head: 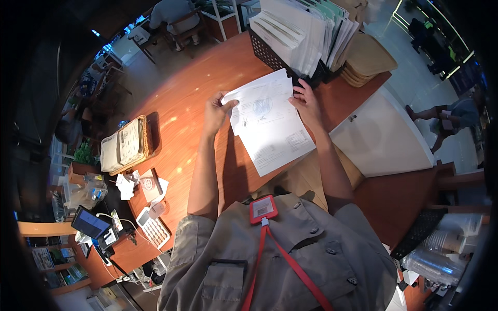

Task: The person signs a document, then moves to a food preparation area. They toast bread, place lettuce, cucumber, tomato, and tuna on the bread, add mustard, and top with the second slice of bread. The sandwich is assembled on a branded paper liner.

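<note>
Two or more white paper sheets [274,134], bearing print, a round stamp and handwriting, are held up over the wooden counter. Their edges are slightly out of line, with another sheet showing behind at the upper left. My left hand [218,110] pinches the upper left edge, thumb in front and fingers behind. On the opposite edge, my right hand [308,102] has its thumb against the paper, its other fingers raised and partly spread. Just beyond that hand stands a black perforated basket [268,50] packed with upright paper files [307,35].
Stacked brown trays [367,58] lie beside the files. Leftward are a wicker basket [147,136] of packets, a calculator [153,227], a small box [151,186] and a screen device [91,222]. A white panel [383,136] is at right, near stacked plastic cups [432,264].
</note>
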A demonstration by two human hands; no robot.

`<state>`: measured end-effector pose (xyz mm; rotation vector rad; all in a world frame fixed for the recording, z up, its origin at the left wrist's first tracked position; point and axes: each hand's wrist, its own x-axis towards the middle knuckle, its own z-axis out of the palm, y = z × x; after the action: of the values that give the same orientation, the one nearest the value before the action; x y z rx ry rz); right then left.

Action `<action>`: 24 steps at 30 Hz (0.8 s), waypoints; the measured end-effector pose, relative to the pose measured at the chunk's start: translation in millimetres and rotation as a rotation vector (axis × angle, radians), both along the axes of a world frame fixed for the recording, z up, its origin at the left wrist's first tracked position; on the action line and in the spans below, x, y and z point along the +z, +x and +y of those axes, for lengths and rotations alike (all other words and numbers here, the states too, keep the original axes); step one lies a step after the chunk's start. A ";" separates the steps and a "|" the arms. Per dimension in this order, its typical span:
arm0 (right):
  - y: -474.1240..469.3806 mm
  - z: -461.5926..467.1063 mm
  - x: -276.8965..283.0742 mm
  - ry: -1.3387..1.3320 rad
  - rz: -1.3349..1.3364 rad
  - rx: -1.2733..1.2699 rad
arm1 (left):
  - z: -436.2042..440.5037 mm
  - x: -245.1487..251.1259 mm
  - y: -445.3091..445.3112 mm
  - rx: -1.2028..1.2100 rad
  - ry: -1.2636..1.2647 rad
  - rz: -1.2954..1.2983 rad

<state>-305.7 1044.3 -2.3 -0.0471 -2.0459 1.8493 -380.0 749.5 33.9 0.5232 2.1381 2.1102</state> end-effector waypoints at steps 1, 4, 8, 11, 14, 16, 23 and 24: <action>-7.9 -2.8 8.4 -0.173 0.020 0.132 | -6.4 12.9 -0.3 -0.023 0.059 0.049; -27.8 -14.8 33.1 -0.150 0.063 0.219 | -24.8 44.3 -0.8 0.009 0.119 0.110; -43.1 -42.1 51.8 -0.181 0.124 0.238 | -50.1 63.9 2.0 0.032 0.147 0.125; -50.6 -63.5 52.9 -0.191 0.136 0.192 | -70.6 67.3 6.4 0.041 0.119 0.130; -58.8 -77.3 50.6 -0.113 0.193 0.161 | -87.8 69.5 8.4 0.046 0.033 0.152; -64.2 -83.3 50.2 -0.092 0.223 0.177 | -95.6 70.7 10.7 0.048 -0.002 0.153; -77.3 -100.9 50.9 -0.182 0.089 0.223 | -106.1 78.0 11.6 0.083 0.035 0.166; -77.9 -102.3 49.4 -0.195 0.122 0.253 | -106.5 78.2 11.8 0.097 0.037 0.170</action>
<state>-383.7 942.0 47.1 0.2781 -1.8531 2.1407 -368.2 643.0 112.1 0.6368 2.2599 2.2352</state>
